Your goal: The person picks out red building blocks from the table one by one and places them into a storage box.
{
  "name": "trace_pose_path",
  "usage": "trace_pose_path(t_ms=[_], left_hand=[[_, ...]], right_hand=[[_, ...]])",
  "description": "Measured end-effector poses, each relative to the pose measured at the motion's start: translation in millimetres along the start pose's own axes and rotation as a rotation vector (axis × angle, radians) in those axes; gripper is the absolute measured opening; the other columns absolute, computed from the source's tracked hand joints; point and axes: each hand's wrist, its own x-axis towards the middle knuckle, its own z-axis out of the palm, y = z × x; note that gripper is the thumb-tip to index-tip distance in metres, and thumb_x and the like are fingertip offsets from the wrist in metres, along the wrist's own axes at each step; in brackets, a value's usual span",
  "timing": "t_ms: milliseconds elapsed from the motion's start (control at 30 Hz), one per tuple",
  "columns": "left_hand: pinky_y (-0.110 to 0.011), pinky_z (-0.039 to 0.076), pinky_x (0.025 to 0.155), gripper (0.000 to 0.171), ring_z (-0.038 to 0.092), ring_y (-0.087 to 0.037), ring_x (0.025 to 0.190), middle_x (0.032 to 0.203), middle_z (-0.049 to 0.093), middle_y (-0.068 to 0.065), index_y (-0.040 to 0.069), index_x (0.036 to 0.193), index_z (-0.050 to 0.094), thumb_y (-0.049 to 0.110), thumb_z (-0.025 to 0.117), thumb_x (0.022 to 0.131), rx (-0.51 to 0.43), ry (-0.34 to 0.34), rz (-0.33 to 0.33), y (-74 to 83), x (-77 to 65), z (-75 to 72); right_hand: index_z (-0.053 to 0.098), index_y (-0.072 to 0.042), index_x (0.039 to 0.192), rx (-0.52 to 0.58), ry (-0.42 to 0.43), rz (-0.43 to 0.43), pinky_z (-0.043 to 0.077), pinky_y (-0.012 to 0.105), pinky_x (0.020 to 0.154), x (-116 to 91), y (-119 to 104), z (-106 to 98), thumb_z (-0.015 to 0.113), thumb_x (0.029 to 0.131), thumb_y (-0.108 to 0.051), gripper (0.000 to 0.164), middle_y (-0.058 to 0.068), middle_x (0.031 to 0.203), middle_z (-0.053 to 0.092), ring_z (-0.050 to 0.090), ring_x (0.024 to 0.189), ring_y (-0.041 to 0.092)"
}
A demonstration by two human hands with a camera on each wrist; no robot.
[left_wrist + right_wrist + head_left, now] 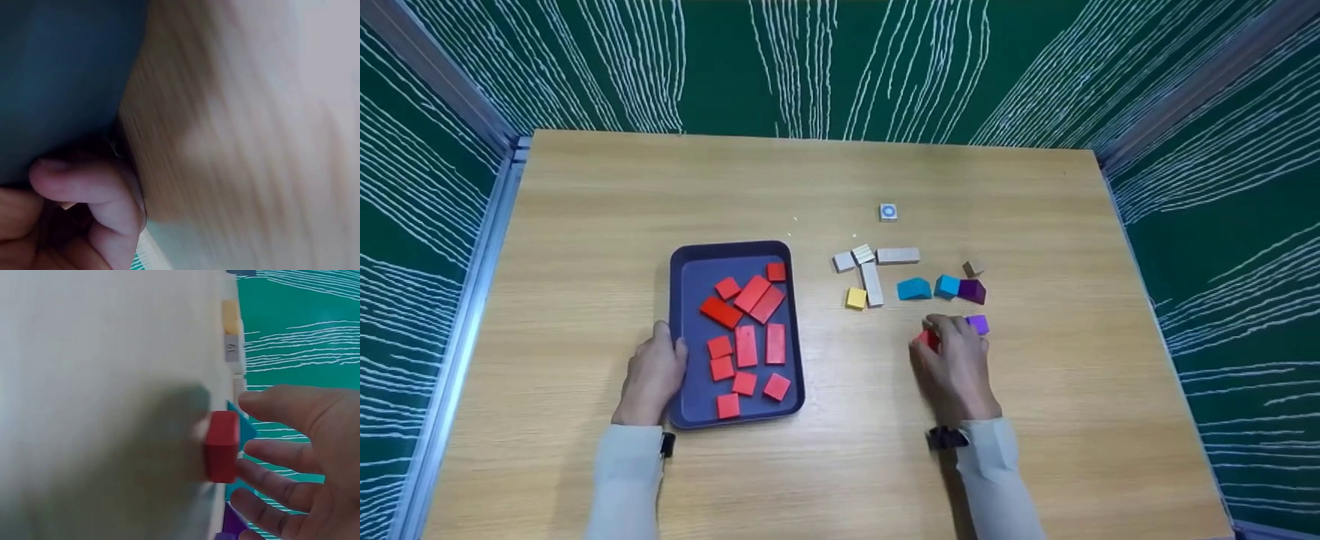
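Note:
A dark blue tray holding several red blocks lies left of the middle of the table. My left hand grips its left side; in the left wrist view the curled fingers are against the tray's wall. Over on the right, my right hand reaches down around a single red block on the table. The right wrist view shows this red block with the thumb and fingers spread around it, the fingertips close to its side. A purple block lies right beside this hand.
Beyond the right hand lie a blue arch-like block, a blue block, a dark purple block and a small brown block. Several pale blocks and a yellow block sit between them and the tray. A white block with a circle stands farther back.

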Motion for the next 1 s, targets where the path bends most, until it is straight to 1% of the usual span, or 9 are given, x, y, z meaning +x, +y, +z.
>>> trace_pose_path(t_ms=[67,200,333,433,600,700,867,933,1000], left_hand=[[-0.050,0.048,0.065,0.027,0.061,-0.037,0.079,0.093,0.059,-0.025,-0.004,0.119,0.041,0.020,0.042,0.106,-0.002,0.001,-0.003,-0.8,-0.7,0.3],[-0.049,0.048,0.064,0.026,0.060,-0.035,0.077,0.091,0.059,-0.023,-0.004,0.118,0.042,0.019,0.041,0.106,-0.001,0.005,-0.001,-1.4,-1.7,0.3],[-0.050,0.048,0.064,0.026,0.060,-0.036,0.077,0.092,0.058,-0.023,-0.004,0.119,0.041,0.018,0.041,0.106,0.000,0.005,-0.002,-2.2,-2.0,-2.5],[-0.050,0.048,0.065,0.027,0.061,-0.036,0.079,0.094,0.059,-0.024,-0.004,0.120,0.040,0.019,0.041,0.106,-0.002,0.003,-0.015,-3.4,-2.5,-4.2],[-0.049,0.048,0.064,0.027,0.060,-0.035,0.079,0.093,0.058,-0.023,-0.004,0.120,0.041,0.019,0.041,0.106,-0.001,0.003,-0.021,-3.9,-2.5,-4.3],[-0.048,0.049,0.064,0.028,0.060,-0.035,0.079,0.093,0.059,-0.023,-0.004,0.122,0.042,0.020,0.042,0.106,0.001,0.004,-0.021,-3.0,-1.7,-3.5],[-0.047,0.049,0.064,0.030,0.061,-0.033,0.080,0.095,0.060,-0.023,-0.004,0.124,0.042,0.021,0.041,0.107,-0.003,-0.008,-0.030,0.2,0.3,-1.6],[-0.047,0.049,0.065,0.030,0.061,-0.033,0.081,0.096,0.060,-0.023,-0.004,0.124,0.042,0.020,0.041,0.107,-0.002,-0.011,-0.026,1.6,1.3,-1.1],[-0.049,0.050,0.066,0.029,0.061,-0.034,0.082,0.096,0.060,-0.023,-0.005,0.123,0.042,0.019,0.042,0.107,0.007,-0.005,-0.013,2.5,2.0,-0.9]], right_hand=[[0.060,-0.003,0.132,-0.018,-0.006,0.000,0.035,0.053,0.091,-1.1,1.9,4.4,0.074,0.092,-0.024,0.047,0.019,0.124,0.057,0.050,0.111,0.035],[0.064,-0.002,0.125,-0.038,0.024,-0.027,0.037,0.053,0.085,-1.5,2.1,8.6,0.077,0.090,-0.020,0.042,0.020,0.114,0.059,0.053,0.104,0.035],[0.064,-0.002,0.125,-0.023,0.037,-0.043,0.036,0.053,0.086,3.7,-5.8,7.1,0.077,0.089,-0.020,0.042,0.019,0.114,0.060,0.054,0.103,0.034],[0.063,-0.002,0.127,-0.001,0.053,-0.086,0.038,0.051,0.089,12.4,-17.4,5.5,0.077,0.090,-0.021,0.044,0.018,0.116,0.060,0.055,0.103,0.034],[0.061,0.001,0.130,0.079,0.048,-0.181,0.048,0.046,0.089,33.6,-50.7,5.6,0.075,0.092,-0.016,0.044,0.018,0.120,0.058,0.057,0.103,0.032],[0.060,0.001,0.130,0.109,0.048,-0.256,0.051,0.043,0.087,48.7,-76.2,9.8,0.075,0.091,-0.012,0.044,0.019,0.120,0.058,0.057,0.103,0.031],[0.063,0.001,0.126,0.058,0.104,-0.439,0.049,0.044,0.084,69.8,-120.9,21.6,0.078,0.088,-0.013,0.043,0.018,0.113,0.062,0.059,0.098,0.032],[0.065,0.000,0.124,0.053,0.107,-0.492,0.047,0.044,0.086,76.5,-138.3,26.5,0.077,0.088,-0.015,0.041,0.017,0.111,0.063,0.059,0.099,0.031],[0.066,-0.001,0.123,0.054,0.089,-0.517,0.047,0.044,0.086,83.5,-154.9,30.9,0.076,0.090,-0.018,0.039,0.015,0.109,0.064,0.060,0.098,0.029]])
